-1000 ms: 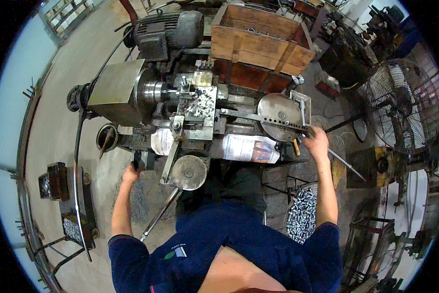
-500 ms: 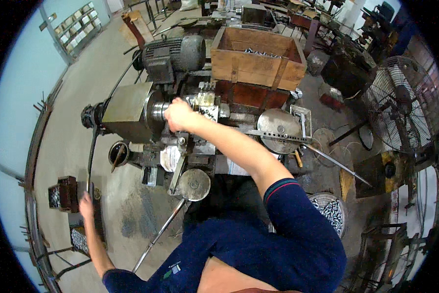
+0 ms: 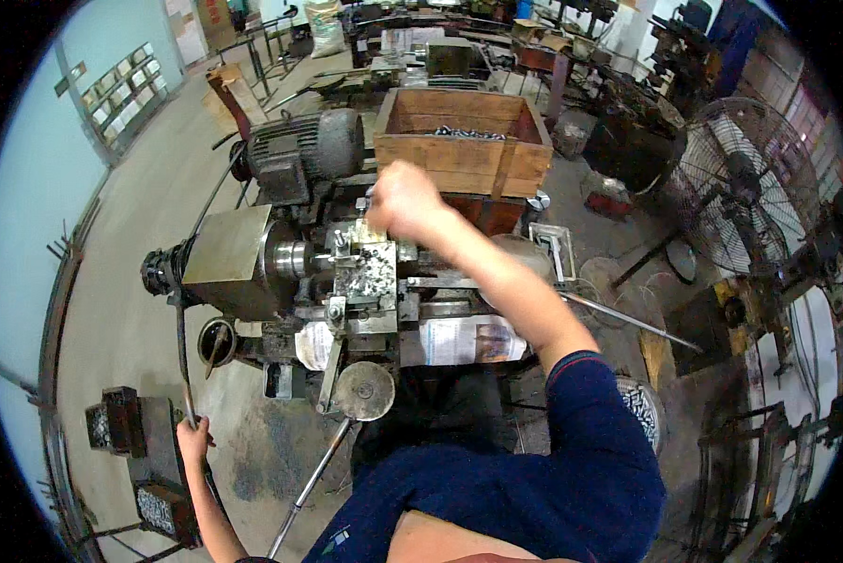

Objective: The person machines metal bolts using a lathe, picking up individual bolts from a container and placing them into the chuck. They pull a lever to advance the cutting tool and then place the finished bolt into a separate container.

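At the left, my left hand [image 3: 193,439] is closed around the lower end of a long dark lever [image 3: 184,361], which runs up to the spindle end of a small lathe [image 3: 229,249]. My right hand [image 3: 405,199] is raised over the lathe, its fingers curled in and slightly blurred; whatever they hold, if anything, is hidden. Below and left of it are the bright chuck [image 3: 293,258] and the tool block [image 3: 365,272], which is strewn with metal chips. The hand overlaps the front left corner of a wooden box [image 3: 468,155] with small metal parts in it.
An electric motor [image 3: 309,150] stands behind the lathe. Two round-plated handles reach toward me, one plate [image 3: 364,391] in front. A basket of metal pieces [image 3: 639,413] is at the right, a large fan [image 3: 745,178] beyond. Boxes of parts [image 3: 159,507] sit at the lower left.
My right hand has left the chuck, moving right and up toward the wooden box. My left hand stays on the lever, which has swung slightly nearer. The view has shifted.
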A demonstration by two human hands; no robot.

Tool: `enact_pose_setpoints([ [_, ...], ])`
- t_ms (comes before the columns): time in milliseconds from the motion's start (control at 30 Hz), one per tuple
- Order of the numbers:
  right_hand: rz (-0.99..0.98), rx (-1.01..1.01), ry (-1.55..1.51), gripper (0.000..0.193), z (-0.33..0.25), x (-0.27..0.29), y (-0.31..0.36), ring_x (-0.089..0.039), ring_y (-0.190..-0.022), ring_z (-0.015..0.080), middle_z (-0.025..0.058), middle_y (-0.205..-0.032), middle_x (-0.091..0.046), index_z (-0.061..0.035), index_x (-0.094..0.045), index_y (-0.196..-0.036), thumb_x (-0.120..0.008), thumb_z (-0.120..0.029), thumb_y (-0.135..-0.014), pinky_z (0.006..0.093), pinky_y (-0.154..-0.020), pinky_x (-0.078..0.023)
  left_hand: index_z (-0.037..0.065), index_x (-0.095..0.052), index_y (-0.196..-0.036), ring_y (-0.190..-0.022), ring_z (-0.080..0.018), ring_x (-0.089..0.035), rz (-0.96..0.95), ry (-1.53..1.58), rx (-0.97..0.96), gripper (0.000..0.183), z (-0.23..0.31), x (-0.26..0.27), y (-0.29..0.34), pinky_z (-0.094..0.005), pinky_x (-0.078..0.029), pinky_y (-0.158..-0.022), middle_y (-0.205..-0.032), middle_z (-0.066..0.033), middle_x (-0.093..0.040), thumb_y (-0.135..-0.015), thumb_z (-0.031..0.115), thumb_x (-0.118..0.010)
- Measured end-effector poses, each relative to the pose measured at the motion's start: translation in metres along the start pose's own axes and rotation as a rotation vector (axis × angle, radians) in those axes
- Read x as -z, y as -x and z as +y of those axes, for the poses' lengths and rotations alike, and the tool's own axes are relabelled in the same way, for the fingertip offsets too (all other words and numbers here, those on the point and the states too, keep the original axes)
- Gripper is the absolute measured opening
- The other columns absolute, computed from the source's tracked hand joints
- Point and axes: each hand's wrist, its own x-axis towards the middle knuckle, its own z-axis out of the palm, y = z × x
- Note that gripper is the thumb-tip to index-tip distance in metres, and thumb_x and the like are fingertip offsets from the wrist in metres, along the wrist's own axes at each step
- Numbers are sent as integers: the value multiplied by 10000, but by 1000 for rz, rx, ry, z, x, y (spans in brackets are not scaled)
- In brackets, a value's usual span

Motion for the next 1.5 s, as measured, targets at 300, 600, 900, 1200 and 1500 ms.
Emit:
enact_pose_setpoints([
  [300,328,89,-177,476,51,23,74,-467,-1074,369,211,-1216,-474,-55,-603,-1005,-651,-200,-554,429,-926,-402,-49,-542,-836,-466,-139,-515,-42,92,-90,215,-19,-10,-46,-276,-400,-442,-548,-61,-518,-810,156,-601],
  [600,-524,-1062,-239,363,85,-18,414,-613,-831,305,171,-891,-636,-90,-649,-928,-639,-250,-602,409,-727,-495,-50,-582,-831,-548,-170,-532,-185,291,234,282,-62,2,-65,-303,-449,-486,-671,-92,-579,-811,225,-639],
  [900,-325,-1106,151,295,140,-21,596,-589,-927,309,177,-973,-619,-32,-662,-814,-547,-196,-597,357,-831,-480,-48,-584,-849,-547,-167,-526,-108,186,249,294,-41,-5,-60,-298,-442,-487,-694,-97,-576,-799,232,-656],
  [1200,-819,-1352,100,324,176,-30,566,-583,-998,294,186,-1031,-616,-32,-655,-928,-580,-224,-679,369,-860,-469,-10,-565,-824,-459,-142,-483,-129,350,143,262,-24,-17,-39,-287,-420,-436,-573,-54,-528,-864,248,-587],
  [1500,132,-855,-117,307,143,-21,542,-591,-868,268,134,-936,-591,-22,-676,-878,-603,-77,-585,327,-753,-481,-4,-553,-1136,-760,-220,-610,-43,-512,-379,371,143,-22,19,-305,-472,-706,-883,-169,-625,-816,174,-611],
])
